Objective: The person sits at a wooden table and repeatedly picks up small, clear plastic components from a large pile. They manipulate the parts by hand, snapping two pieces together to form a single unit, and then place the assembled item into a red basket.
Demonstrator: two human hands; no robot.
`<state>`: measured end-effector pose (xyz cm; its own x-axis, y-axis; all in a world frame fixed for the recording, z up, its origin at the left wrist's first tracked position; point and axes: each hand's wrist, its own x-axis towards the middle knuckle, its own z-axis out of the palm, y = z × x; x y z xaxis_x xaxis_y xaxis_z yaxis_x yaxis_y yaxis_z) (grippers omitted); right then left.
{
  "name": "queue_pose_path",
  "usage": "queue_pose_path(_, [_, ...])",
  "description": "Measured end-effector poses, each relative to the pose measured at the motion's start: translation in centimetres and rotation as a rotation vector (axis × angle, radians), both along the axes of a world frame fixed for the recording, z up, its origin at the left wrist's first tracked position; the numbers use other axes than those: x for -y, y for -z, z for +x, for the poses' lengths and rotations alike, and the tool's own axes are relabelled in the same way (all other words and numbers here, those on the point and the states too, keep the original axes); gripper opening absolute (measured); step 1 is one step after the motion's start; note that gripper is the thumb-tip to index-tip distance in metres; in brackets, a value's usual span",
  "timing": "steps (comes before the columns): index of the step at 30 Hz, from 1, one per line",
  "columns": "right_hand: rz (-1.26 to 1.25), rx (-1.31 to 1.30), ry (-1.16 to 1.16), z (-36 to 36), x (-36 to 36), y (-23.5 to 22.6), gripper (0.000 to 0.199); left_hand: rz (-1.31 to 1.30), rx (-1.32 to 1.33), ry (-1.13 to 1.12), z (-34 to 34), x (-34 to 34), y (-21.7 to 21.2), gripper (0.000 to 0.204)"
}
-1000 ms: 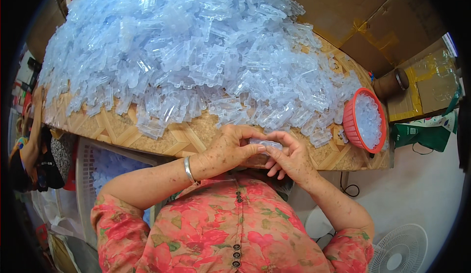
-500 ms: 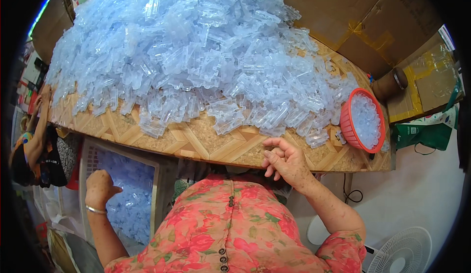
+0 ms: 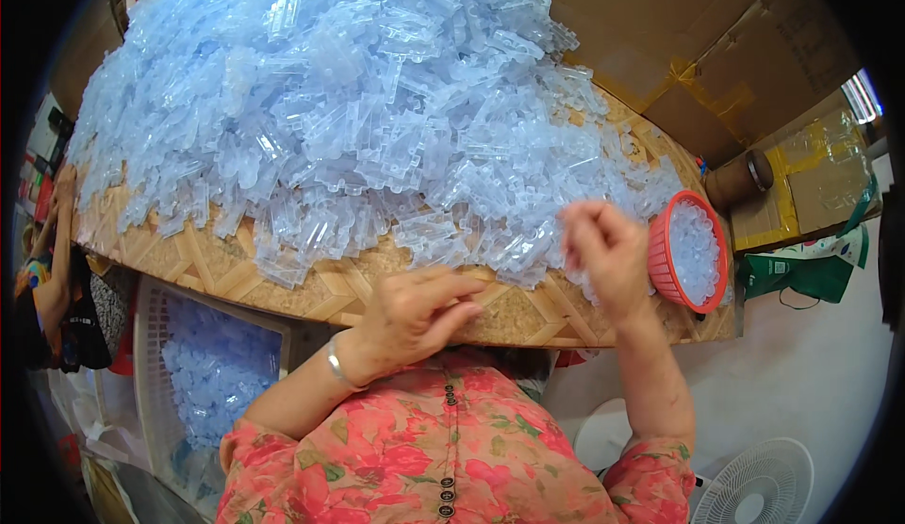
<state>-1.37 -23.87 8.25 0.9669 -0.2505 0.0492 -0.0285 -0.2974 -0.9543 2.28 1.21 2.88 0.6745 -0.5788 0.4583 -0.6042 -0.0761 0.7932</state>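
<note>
A large heap of clear, bluish plastic pieces (image 3: 349, 100), flat and elongated, covers most of the wood-patterned table (image 3: 226, 260). My left hand (image 3: 415, 317) is over the table's front edge, its fingers stretched to the right with the thumb apart; nothing shows between them. Farther right, my right hand (image 3: 608, 255) hovers at the heap's near right border. Its fingers are bent and smeared by motion, so whether it holds a piece is unclear. Just right of it stands a red plastic basket (image 3: 663, 265), filled with small clear pieces.
Below the table at left, a pale crate (image 3: 151, 401) contains many bluish clear pieces. Cardboard (image 3: 726, 62) walls the back right, beside a brown jar (image 3: 740, 182). A green bag (image 3: 801, 274) and a white fan (image 3: 759, 482) are at right. Another person's arm (image 3: 58, 251) reaches the table's left edge.
My left hand has come from above the crate to the table's front edge. My right hand has moved forward and right to the heap's border. The view has shifted slightly.
</note>
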Motion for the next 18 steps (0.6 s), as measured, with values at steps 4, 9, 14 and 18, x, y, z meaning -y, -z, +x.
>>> queue_pose_path(4, [-0.529,0.116,0.217,10.5,9.7,2.8,0.029,0.016,0.020,0.060,0.7,2.2,1.5,0.016])
queue_pose_path(9, [-0.878,-0.211,0.465,19.2,17.8,5.7,0.048,0.081,0.142,0.085,0.6,2.2,2.1,0.016])
queue_pose_path(14, [-0.904,-0.465,0.429,21.5,18.2,5.3,0.055,0.059,0.144,0.070,0.7,2.3,2.5,0.017])
queue_pose_path(18, [-0.784,-0.390,0.509,20.6,18.1,4.4,0.050,0.072,0.133,0.079,0.8,2.3,2.4,0.016])
